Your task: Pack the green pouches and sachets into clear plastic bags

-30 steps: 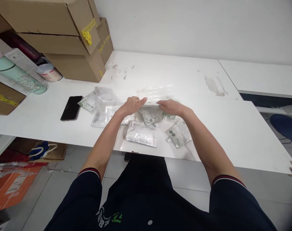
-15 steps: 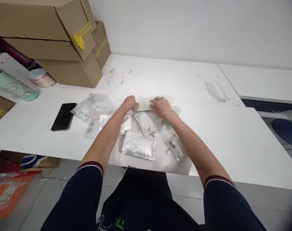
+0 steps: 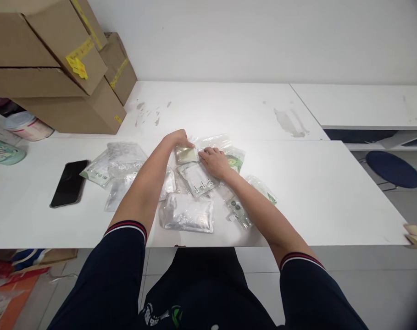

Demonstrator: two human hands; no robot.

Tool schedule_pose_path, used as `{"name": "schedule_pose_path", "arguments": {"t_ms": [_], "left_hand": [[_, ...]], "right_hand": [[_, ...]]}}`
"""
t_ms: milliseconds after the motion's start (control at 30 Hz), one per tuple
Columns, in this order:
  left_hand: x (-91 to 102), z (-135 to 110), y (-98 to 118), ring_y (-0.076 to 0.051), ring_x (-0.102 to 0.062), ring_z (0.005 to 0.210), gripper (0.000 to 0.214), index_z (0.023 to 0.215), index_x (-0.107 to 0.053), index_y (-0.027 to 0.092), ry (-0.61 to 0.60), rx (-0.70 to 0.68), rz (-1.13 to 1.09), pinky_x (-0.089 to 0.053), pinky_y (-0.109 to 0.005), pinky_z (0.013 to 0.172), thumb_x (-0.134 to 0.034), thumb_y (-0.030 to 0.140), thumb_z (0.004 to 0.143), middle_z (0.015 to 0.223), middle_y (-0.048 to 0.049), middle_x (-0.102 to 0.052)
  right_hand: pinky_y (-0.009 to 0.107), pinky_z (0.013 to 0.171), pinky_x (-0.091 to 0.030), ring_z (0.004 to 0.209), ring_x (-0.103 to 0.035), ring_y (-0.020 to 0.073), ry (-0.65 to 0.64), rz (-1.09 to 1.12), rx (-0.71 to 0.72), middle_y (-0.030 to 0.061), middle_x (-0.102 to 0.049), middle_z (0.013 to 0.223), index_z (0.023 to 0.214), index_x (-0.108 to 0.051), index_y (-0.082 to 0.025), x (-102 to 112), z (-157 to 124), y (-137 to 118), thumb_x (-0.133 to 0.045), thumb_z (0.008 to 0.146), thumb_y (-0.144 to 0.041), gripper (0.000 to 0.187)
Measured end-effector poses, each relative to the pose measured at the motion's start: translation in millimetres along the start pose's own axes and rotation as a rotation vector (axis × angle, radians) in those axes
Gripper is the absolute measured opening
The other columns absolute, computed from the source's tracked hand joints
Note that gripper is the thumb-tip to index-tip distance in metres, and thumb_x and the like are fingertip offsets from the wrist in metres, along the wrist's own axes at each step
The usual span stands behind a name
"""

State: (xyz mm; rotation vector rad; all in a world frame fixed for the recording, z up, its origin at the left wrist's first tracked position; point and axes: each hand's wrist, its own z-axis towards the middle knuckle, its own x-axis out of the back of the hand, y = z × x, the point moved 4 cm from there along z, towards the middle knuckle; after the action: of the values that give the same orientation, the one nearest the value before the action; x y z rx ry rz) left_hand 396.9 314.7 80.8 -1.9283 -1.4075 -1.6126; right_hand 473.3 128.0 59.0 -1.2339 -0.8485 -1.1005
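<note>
My left hand [image 3: 178,138] grips the upper left edge of a clear plastic packet with a pale yellow insert [image 3: 186,155], its thumb on top. My right hand [image 3: 215,162] rests palm down at the packet's right end, fingers extended and fingertips on the plastic. Just below lies a clear packet with a white printed card [image 3: 197,178]. A silvery packet [image 3: 187,213] is nearer the table's front edge. Beyond my right hand are clear plastic film [image 3: 215,142] and a green-printed packet [image 3: 236,158]. My right forearm partly covers a grey-green packet [image 3: 240,213].
More clear packets [image 3: 124,158] lie left of my left forearm, beside a black phone [image 3: 69,183]. Cardboard boxes [image 3: 74,107] are stacked at the back left, near a tin [image 3: 29,127] and a mint bottle [image 3: 5,152]. A blue stool [image 3: 392,168] stands at right.
The view has swung to the right. My right hand has come a little nearer my left hand along the packet, and my left hand keeps its hold.
</note>
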Motion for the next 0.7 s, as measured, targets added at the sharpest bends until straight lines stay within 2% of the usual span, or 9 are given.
{"name": "schedule_pose_path", "arguments": {"t_ms": [100,133,200,267,333,400,500,600,700], "left_hand": [[6.2,-14.5,5.7,-0.027,-0.063,0.088,0.032,0.061,-0.059,0.018,-0.026,0.030,-0.044,-0.043,-0.032,0.075,-0.085,0.033,0.049,0.067,-0.0035,-0.062],[12.0,-23.6,7.3,-0.025,-0.062,0.084,0.031,0.058,-0.056,0.018,0.007,0.016,-0.111,-0.042,-0.031,0.072,-0.084,0.031,0.050,0.064,-0.0020,-0.059],[28.2,-48.1,8.3,-0.020,-0.059,0.076,0.031,0.057,-0.054,0.018,0.131,-0.034,-0.299,-0.041,-0.029,0.068,-0.083,0.028,0.054,0.061,0.0006,-0.054],[42.6,-79.6,7.6,-0.015,-0.055,0.069,0.031,0.059,-0.052,0.018,0.249,-0.115,-0.509,-0.040,-0.027,0.065,-0.082,0.028,0.059,0.060,0.0024,-0.050],[45.3,-113.7,8.6,-0.010,-0.051,0.063,0.033,0.059,-0.050,0.018,0.284,-0.202,-0.703,-0.040,-0.024,0.061,-0.081,0.029,0.063,0.059,0.0035,-0.047],[31.3,-145.9,12.5,-0.009,-0.051,0.059,0.033,0.061,-0.050,0.017,0.229,-0.246,-0.902,-0.040,-0.023,0.058,-0.081,0.031,0.065,0.060,0.0035,-0.049],[-12.9,-186.5,20.1,-0.010,-0.055,0.059,0.035,0.067,-0.055,0.017,0.087,-0.217,-1.164,-0.044,-0.023,0.055,-0.083,0.038,0.062,0.065,0.0022,-0.057],[-55.9,-217.8,20.8,-0.011,-0.060,0.064,0.035,0.072,-0.059,0.016,0.052,-0.183,-1.289,-0.049,-0.024,0.061,-0.083,0.040,0.063,0.070,0.0015,-0.062],[-82.6,-240.9,16.5,-0.014,-0.065,0.074,0.032,0.082,-0.064,0.016,-0.069,-0.167,-1.340,-0.053,-0.028,0.070,-0.082,0.037,0.067,0.079,-0.0013,-0.067]], "right_hand": [[0.044,0.099,-0.037,0.116,-0.048,0.0265,0.024,0.113,0.001,0.0108,-0.056,0.132,0.124,-0.060,-0.019,3.5,-3.3,4.1,-0.043,0.097,-0.026,0.033],[0.041,0.099,-0.039,0.116,-0.050,0.0242,0.067,0.160,-0.019,0.0104,-0.057,0.131,0.122,-0.061,-0.018,9.2,-7.0,6.8,-0.043,0.097,-0.026,0.032],[0.037,0.096,-0.043,0.109,-0.055,0.0208,0.246,0.318,-0.156,0.0102,-0.062,0.121,0.112,-0.063,-0.017,27.3,-21.3,17.1,-0.044,0.096,-0.032,0.029],[0.037,0.089,-0.048,0.096,-0.060,0.0202,0.436,0.571,-0.375,0.0085,-0.066,0.104,0.101,-0.064,-0.018,45.2,-43.8,29.6,-0.051,0.092,-0.047,0.033],[0.038,0.084,-0.052,0.089,-0.062,0.0201,0.456,0.888,-0.512,0.0061,-0.067,0.095,0.096,-0.062,-0.020,54.1,-64.5,33.3,-0.061,0.081,-0.062,0.045],[0.038,0.085,-0.053,0.094,-0.065,0.0211,0.323,1.231,-0.489,0.0060,-0.068,0.099,0.101,-0.062,-0.022,56.8,-76.5,23.3,-0.063,0.074,-0.070,0.056],[0.042,0.090,-0.054,0.105,-0.064,0.0249,0.202,1.570,-0.377,0.0068,-0.069,0.105,0.109,-0.063,-0.024,59.2,-87.0,-1.0,-0.056,0.074,-0.077,0.064],[0.046,0.094,-0.052,0.111,-0.063,0.0275,0.262,1.616,-0.336,0.0061,-0.071,0.108,0.115,-0.064,-0.024,57.5,-97.4,-17.8,-0.063,0.075,-0.068,0.059],[0.047,0.101,-0.048,0.116,-0.060,0.0261,0.345,1.452,-0.271,0.0036,-0.070,0.115,0.120,-0.064,-0.027,55.5,-111.9,-27.2,-0.068,0.079,-0.053,0.049]]}}
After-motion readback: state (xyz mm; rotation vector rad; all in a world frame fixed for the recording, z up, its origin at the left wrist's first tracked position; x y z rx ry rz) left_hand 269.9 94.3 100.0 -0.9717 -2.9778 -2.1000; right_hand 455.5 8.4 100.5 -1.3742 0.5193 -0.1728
